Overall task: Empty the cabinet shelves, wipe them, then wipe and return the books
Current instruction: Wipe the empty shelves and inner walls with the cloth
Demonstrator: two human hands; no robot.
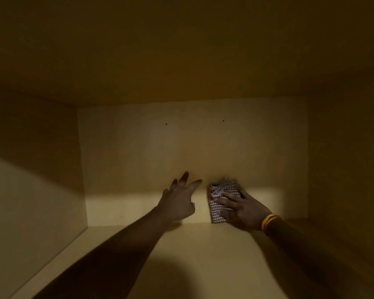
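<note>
I look into a dim, yellow cabinet compartment with no books in it. My right hand [241,209], gold bangles at its wrist, presses a folded red-and-white checked cloth [219,205] flat against the lower part of the back panel [151,147]. My left hand [179,198] reaches in beside the cloth with fingers spread, fingertips at or near the back panel, holding nothing. The shelf floor [203,255] lies under both forearms.
The left side wall [30,190] and the right side wall [343,158] close in the compartment. The shelf above [181,50] forms a low ceiling. Two small dark holes mark the back panel higher up.
</note>
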